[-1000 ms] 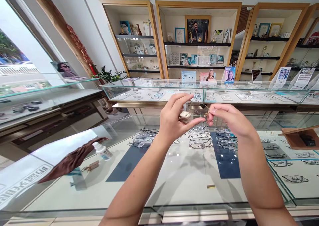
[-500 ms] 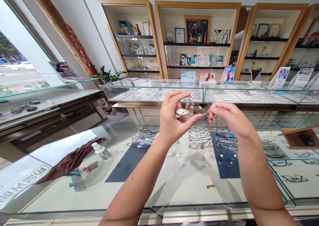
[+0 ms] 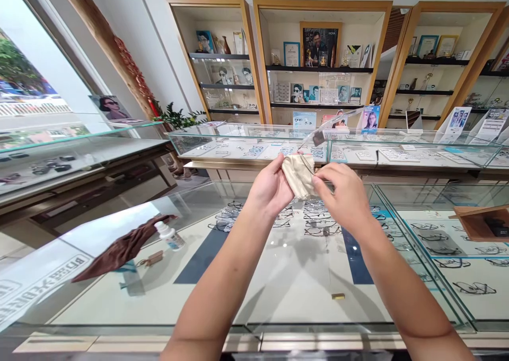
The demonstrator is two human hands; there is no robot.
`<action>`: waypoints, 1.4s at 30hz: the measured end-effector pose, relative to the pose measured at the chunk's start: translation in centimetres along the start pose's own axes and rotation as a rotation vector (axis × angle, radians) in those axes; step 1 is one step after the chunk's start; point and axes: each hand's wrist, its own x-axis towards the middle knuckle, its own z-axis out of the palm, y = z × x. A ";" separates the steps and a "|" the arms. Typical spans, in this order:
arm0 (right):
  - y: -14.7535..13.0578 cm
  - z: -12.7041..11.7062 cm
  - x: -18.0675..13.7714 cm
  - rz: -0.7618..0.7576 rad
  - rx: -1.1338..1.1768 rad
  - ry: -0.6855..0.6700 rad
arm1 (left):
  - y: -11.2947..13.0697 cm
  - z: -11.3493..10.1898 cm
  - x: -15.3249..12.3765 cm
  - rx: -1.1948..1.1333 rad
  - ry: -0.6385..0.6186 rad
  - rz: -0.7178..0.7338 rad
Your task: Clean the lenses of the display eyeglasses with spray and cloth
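Observation:
Both my hands are raised above a glass display counter. My left hand is closed on a beige cleaning cloth, which hangs spread between the hands. My right hand pinches the cloth's right edge together with a thin, clear-lensed pair of glasses whose lens sticks up above the cloth. Most of the frame is hidden behind the cloth and fingers.
A brown cloth, a small white spray bottle and a small tag lie on the counter at left. Rows of spectacles show under the glass. A wooden tray sits at right. More glass cases and wall shelves stand behind.
The cloth was a small wad in my left hand; now it is spread out. My hands have come together, and the glasses have tilted so a lens points upward.

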 end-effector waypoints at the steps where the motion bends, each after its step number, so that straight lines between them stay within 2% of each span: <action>1: -0.2 0.5 -0.1 -0.020 -0.150 -0.010 | 0.0 0.1 -0.2 -0.009 -0.024 -0.023; 4: -0.6 1.8 -0.3 -0.054 -0.469 -0.083 | -0.1 0.2 -0.6 -0.017 -0.080 -0.050; 7: -0.8 2.3 -0.3 -0.057 -0.592 -0.130 | -0.2 0.4 -0.7 -0.040 -0.071 -0.060; 13: -1.3 2.3 -0.6 -0.038 -0.639 -0.194 | -0.1 0.8 -0.7 -0.092 -0.071 -0.039; 18: -0.7 2.0 -0.4 0.042 -0.606 -0.151 | 0.1 0.6 -0.7 -0.044 0.037 0.089; 21: 0.6 0.7 0.2 0.133 -0.377 -0.075 | 0.2 -0.4 -0.7 0.085 0.077 0.305; 24: 2.3 -1.5 0.9 0.224 0.133 -0.030 | 0.4 -1.4 -0.9 0.311 0.050 0.540; 27: 3.4 -3.7 1.2 0.290 0.586 -0.121 | 0.4 -1.8 -1.4 0.659 0.016 0.712; 29: 3.6 -4.8 1.2 0.307 0.761 -0.198 | 0.3 -1.6 -1.8 0.900 -0.016 0.853; 31: 3.5 -5.3 1.2 0.315 0.863 -0.261 | 0.2 -1.3 -2.0 1.076 -0.082 1.002; 33: 3.2 -5.4 1.2 0.316 0.912 -0.313 | 0.1 -1.2 -2.1 1.164 -0.167 1.087; 39: 3.1 -5.2 1.3 0.269 0.989 -0.492 | 0.0 -1.4 -1.8 1.255 -0.258 1.112; 42: 3.1 -5.3 1.3 0.271 0.999 -0.531 | 0.0 -1.6 -1.6 1.278 -0.292 1.143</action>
